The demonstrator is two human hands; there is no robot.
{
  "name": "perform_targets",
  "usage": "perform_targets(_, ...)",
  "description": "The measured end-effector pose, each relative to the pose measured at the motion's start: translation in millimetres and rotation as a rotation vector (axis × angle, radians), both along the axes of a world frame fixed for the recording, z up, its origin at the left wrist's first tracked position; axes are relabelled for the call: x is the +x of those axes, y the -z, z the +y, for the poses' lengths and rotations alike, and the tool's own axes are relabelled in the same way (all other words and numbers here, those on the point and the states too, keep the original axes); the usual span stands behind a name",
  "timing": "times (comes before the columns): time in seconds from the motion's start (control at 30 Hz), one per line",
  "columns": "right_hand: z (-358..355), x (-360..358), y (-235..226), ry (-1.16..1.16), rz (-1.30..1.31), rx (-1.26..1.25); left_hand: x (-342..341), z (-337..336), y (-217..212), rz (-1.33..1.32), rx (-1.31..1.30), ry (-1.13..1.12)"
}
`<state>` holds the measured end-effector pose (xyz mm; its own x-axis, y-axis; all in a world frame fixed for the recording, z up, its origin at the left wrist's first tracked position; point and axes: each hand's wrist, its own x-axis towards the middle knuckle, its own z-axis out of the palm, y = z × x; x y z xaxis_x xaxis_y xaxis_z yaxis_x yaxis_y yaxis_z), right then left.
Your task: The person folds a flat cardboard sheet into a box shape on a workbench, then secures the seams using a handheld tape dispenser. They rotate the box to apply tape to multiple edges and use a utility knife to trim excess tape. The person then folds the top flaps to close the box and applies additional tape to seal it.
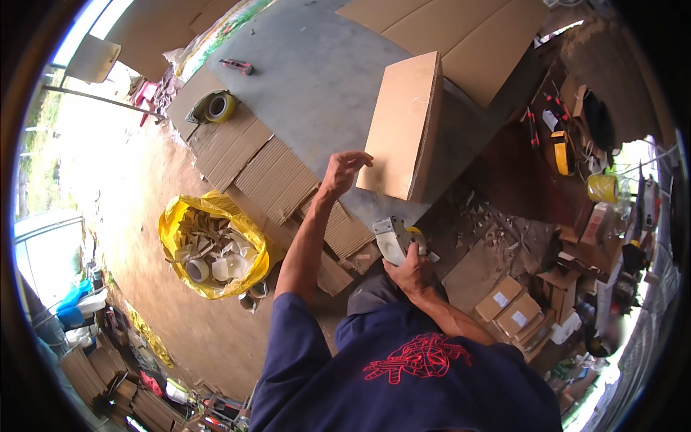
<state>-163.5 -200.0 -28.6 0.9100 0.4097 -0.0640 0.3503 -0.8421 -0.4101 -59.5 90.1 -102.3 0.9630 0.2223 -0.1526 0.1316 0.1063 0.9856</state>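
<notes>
**A cluttered outdoor work yard in strong daylight**

A grey work table (309,79) is seen at the centre, with flattened brown cardboard sheets (245,155) laid along its left edge and larger sheets (468,36) at its far end. A bare earth floor (137,201) is lit hard by daylight from the left, where the view is washed out. A yellow sack (216,245) filled with cardboard offcuts is set on the ground beside the table. Stacks of folded cardboard (108,381) are piled at the lower left. To the right, small closed cartons (507,306) and scattered scraps (497,223) are found on darker, shaded ground, with tools and clutter heaped beyond.
</notes>
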Motion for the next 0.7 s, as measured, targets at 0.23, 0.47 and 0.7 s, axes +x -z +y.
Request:
perform_targets(0.23,-1,4,16,0.011,-0.045,0.056,9,-18,25,0.005,-0.120,-0.027)
perform_targets(0.47,-3,4,19,0.014,-0.014,0.006,10,-46,25,-0.109,0.208,-0.275)
perform_targets(0.7,-6,4,27,0.031,-0.044,0.052,15,-83,14,-0.055,0.280,-0.585)
